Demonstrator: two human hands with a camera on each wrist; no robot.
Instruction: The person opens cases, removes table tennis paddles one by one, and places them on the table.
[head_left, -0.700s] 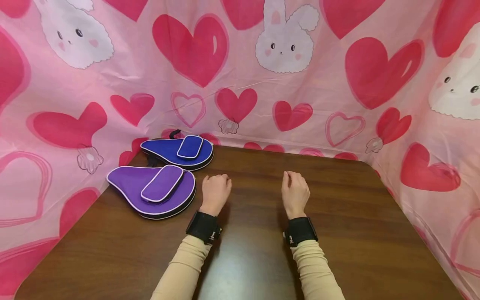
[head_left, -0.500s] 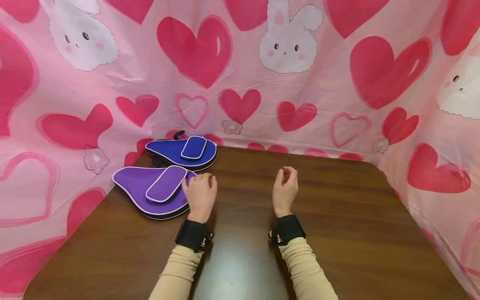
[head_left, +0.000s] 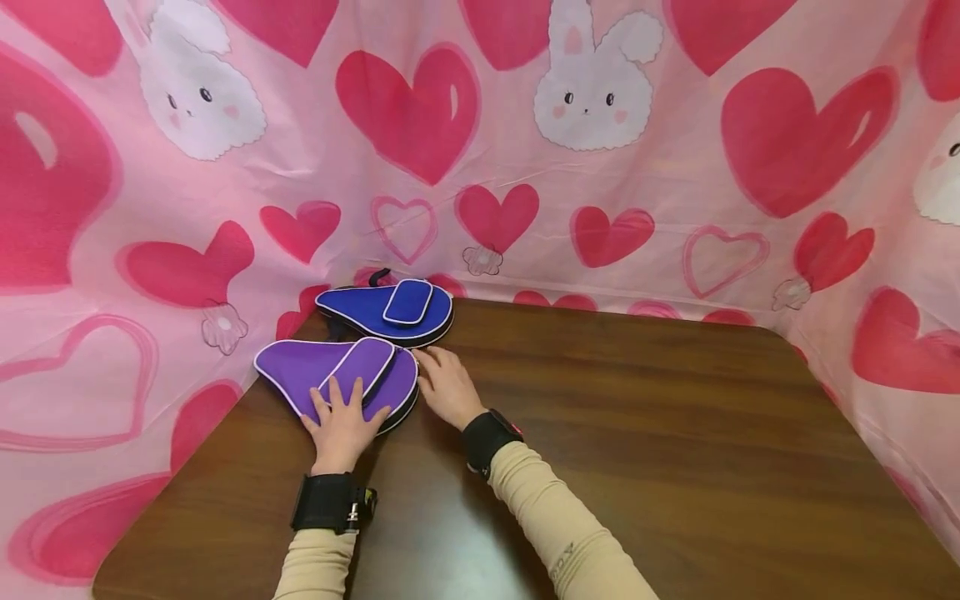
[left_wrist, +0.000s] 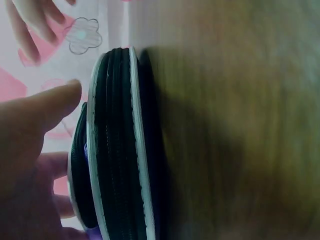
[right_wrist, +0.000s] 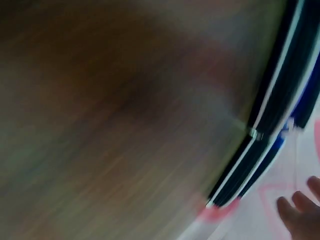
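Observation:
A purple table tennis bat case (head_left: 288,362) with white piping and a raised pocket (head_left: 356,367) lies flat at the left of the table. My left hand (head_left: 343,433) is over its near side, fingers spread across the lower pocket. In the left wrist view the thumb (left_wrist: 55,102) stands beside the case's black zipped side (left_wrist: 117,145). My right hand (head_left: 452,390) has reached the case's right end, fingertips right at the rim and loosely bent. Just behind lies a matching blue bat case (head_left: 356,304); its zipped edge (right_wrist: 265,130) shows in the right wrist view.
The brown wooden table (head_left: 637,433) has rounded corners. A pink curtain (head_left: 502,158) with hearts and rabbits hangs along its back and sides. A black strap (head_left: 379,277) sticks up behind the blue case.
Both hands have moved left to the purple case. The left hand has spread its fingers over it, and the right has crossed from mid-table to its right end. The head view has shifted slightly.

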